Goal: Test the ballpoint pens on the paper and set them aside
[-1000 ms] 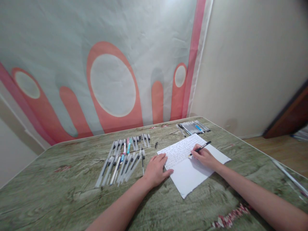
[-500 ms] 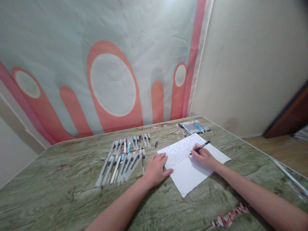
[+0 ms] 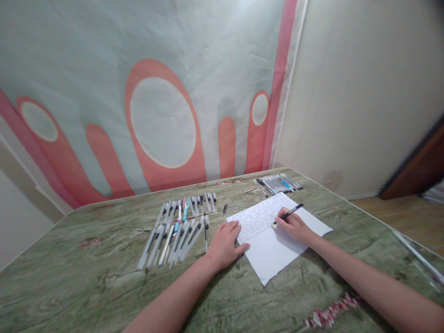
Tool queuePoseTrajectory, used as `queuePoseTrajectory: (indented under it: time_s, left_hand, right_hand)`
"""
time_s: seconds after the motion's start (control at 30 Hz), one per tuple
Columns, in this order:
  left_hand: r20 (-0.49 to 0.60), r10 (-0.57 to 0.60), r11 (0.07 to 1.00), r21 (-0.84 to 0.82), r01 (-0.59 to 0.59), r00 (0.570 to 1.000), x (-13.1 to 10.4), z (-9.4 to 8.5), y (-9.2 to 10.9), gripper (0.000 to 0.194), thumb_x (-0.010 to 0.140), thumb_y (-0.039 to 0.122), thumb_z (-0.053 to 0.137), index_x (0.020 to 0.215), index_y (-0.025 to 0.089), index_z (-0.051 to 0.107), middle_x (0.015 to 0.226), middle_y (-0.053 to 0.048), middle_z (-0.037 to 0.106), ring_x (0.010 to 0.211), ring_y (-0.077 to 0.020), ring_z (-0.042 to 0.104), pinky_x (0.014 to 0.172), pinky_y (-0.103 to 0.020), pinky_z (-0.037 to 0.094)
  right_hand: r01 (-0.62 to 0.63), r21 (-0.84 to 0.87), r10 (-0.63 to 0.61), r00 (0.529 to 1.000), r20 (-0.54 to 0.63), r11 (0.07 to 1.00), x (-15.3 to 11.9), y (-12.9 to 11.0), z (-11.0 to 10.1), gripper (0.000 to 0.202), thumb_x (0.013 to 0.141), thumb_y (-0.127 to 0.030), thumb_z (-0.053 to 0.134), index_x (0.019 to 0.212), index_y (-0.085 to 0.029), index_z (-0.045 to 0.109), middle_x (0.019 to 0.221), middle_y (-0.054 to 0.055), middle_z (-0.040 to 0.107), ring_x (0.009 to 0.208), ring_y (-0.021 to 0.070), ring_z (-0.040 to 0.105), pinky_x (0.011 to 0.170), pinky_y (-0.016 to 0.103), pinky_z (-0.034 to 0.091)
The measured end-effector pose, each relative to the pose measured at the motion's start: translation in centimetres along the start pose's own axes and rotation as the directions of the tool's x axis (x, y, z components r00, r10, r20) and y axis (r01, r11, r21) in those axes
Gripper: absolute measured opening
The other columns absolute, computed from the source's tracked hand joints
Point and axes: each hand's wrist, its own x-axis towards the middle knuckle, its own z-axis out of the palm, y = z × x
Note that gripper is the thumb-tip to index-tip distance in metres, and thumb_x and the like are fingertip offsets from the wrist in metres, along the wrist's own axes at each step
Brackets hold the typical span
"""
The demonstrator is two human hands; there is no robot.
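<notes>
A sheet of white paper (image 3: 266, 259) lies at a slant on the table, its upper part covered in rows of handwriting. My right hand (image 3: 293, 225) rests on it, fingers closed round a dark pen (image 3: 294, 208) whose tip meets the paper near the last written lines. My left hand (image 3: 225, 243) lies flat along the sheet's left edge, fingers and thumb spread. Just beyond it is a small dark pen cap (image 3: 225, 209). Left of that hand, a single slim pen (image 3: 206, 233) lies close by the wrist.
Two rows of pens, mostly clear-barrelled (image 3: 183, 240), cover the table left of the paper. Behind the sheet lies another bundle of pens (image 3: 277, 183). The wood-patterned tabletop (image 3: 86, 277) ends at a patterned backdrop (image 3: 166, 120). A long pale strip (image 3: 418, 254) runs by the right edge.
</notes>
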Motion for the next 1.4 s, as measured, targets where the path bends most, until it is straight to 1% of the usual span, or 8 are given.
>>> queuePoseTrajectory:
  time_s: [0.23,0.37,0.63,0.8,0.97,1.07,1.23,1.4]
  left_hand:
    - [0.009,0.001,1.0,0.004,-0.001,1.0,0.0,-0.1,0.0,0.057,0.076,0.052,0.044,0.121,0.017,0.044,0.129,-0.01,0.042,0.119,-0.0226,0.035,0.1,-0.039,0.023]
    - [0.018,0.0,1.0,0.02,0.0,1.0,0.0,0.0,0.0,0.057,0.077,0.053,0.042,0.121,0.018,0.043,0.129,-0.01,0.042,0.119,-0.0221,0.034,0.101,-0.039,0.022]
    - [0.019,-0.006,1.0,0.018,0.006,1.0,0.0,0.0,0.0,0.057,0.077,0.054,0.041,0.122,0.018,0.043,0.13,-0.01,0.041,0.12,-0.0221,0.034,0.101,-0.039,0.022]
    - [0.02,-0.004,1.0,0.015,0.004,1.0,0.0,0.0,0.0,0.057,0.077,0.053,0.042,0.122,0.018,0.043,0.13,-0.01,0.041,0.12,-0.022,0.033,0.101,-0.039,0.021]
    - [0.022,-0.012,1.0,0.01,0.012,1.0,0.0,0.0,0.0,0.057,0.076,0.053,0.043,0.122,0.018,0.043,0.13,-0.01,0.041,0.12,-0.0223,0.034,0.101,-0.039,0.021]
    - [0.026,-0.015,1.0,0.01,0.014,1.0,0.0,-0.1,0.1,0.057,0.076,0.052,0.044,0.122,0.018,0.043,0.13,-0.01,0.041,0.12,-0.0224,0.034,0.101,-0.039,0.021]
    - [0.031,-0.029,1.0,0.004,0.029,0.999,0.0,-0.1,0.1,0.057,0.076,0.052,0.045,0.121,0.018,0.043,0.13,-0.01,0.041,0.121,-0.0217,0.033,0.102,-0.039,0.021]
    - [0.043,-0.029,1.0,0.001,0.029,0.999,-0.1,0.0,0.1,0.059,0.074,0.054,0.045,0.121,0.018,0.044,0.13,-0.01,0.041,0.12,-0.0219,0.033,0.101,-0.038,0.021]
  right_hand:
    - [0.007,-0.016,-0.007,1.0,0.006,1.0,0.0,0.1,0.0,0.016,0.075,-0.032,0.047,0.065,-0.019,0.046,0.056,-0.004,0.046,0.052,0.0109,0.04,0.05,0.024,0.031]
    - [0.02,-0.037,-0.019,0.999,0.03,0.999,-0.1,-0.2,-0.1,0.016,0.076,-0.03,0.045,0.065,-0.019,0.045,0.057,-0.004,0.044,0.054,0.0106,0.04,0.052,0.024,0.031]
    - [-0.009,-0.021,0.009,1.0,-0.003,1.0,-0.1,0.0,-0.1,0.017,0.078,-0.032,0.044,0.067,-0.019,0.044,0.057,-0.004,0.042,0.052,0.0106,0.038,0.05,0.024,0.03]
    - [0.031,-0.064,-0.031,1.0,-0.002,0.997,0.0,0.1,-0.1,0.016,0.077,-0.031,0.045,0.067,-0.019,0.044,0.059,-0.003,0.043,0.055,0.0113,0.039,0.053,0.024,0.031]
    - [0.036,-0.052,-0.037,0.999,-0.012,0.998,0.1,0.1,-0.2,0.014,0.076,-0.029,0.046,0.066,-0.019,0.045,0.06,-0.003,0.044,0.057,0.0116,0.041,0.055,0.025,0.031]
    - [0.001,0.006,-0.001,1.0,-0.013,1.0,0.0,0.3,-0.1,0.016,0.076,-0.03,0.047,0.065,-0.019,0.045,0.058,-0.004,0.044,0.055,0.011,0.041,0.052,0.024,0.031]
    - [-0.125,0.19,0.127,0.992,-0.001,0.974,0.1,0.4,0.0,0.02,0.076,-0.037,0.048,0.068,-0.019,0.044,0.052,-0.005,0.044,0.048,0.0096,0.041,0.048,0.022,0.033]
    - [-0.203,0.345,0.205,0.978,0.031,0.916,1.6,-0.4,0.6,0.023,0.072,-0.04,0.054,0.075,-0.017,0.048,0.052,-0.005,0.046,0.047,0.0088,0.042,0.045,0.021,0.033]
